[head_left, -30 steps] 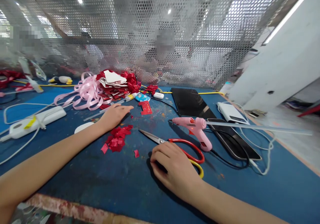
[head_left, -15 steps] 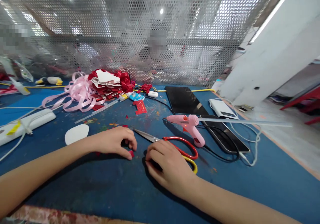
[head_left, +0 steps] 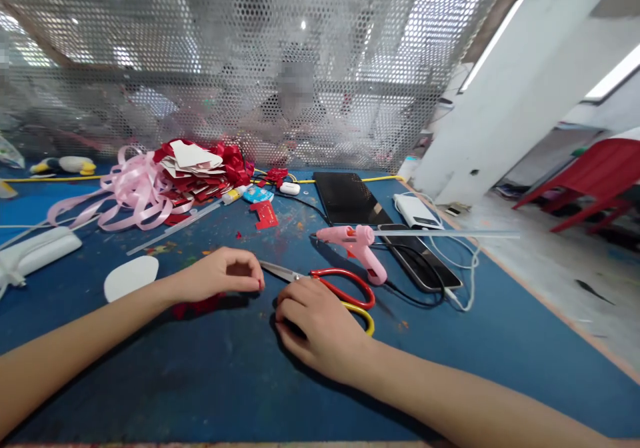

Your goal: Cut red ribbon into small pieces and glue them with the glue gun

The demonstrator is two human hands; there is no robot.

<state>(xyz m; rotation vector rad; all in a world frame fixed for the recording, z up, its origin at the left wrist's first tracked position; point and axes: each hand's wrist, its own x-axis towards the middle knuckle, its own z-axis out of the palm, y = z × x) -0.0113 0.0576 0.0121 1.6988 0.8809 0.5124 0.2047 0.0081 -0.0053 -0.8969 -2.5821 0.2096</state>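
My left hand (head_left: pixel 223 278) lies on the blue table (head_left: pixel 210 375), fingers curled and pinched over a small heap of red paper scraps (head_left: pixel 197 306) that shows under the palm. My right hand (head_left: pixel 315 325) rests knuckles-up just right of it, fingers tucked under; what is beneath them is hidden. Red-and-yellow-handled scissors (head_left: pixel 345 291) lie touching the right hand's far side, blades pointing left toward the left hand. A pink glue gun (head_left: pixel 357 245) stands just behind the scissors with a long clear glue stick (head_left: pixel 450 233) in it.
A white oval piece (head_left: pixel 131 278) lies left of my left hand. Pink ribbon (head_left: pixel 130 191) and red bows with cards (head_left: pixel 200 168) are piled at the back. A phone (head_left: pixel 425 265), tablet (head_left: pixel 345 198), power bank (head_left: pixel 415 211) and cables sit right. A person sits behind the mesh screen (head_left: pixel 250 68).
My left hand has come back from the far side of the table, dragging the red scraps toward me, and curled shut over them beside the right hand. The right hand stays by the scissors.
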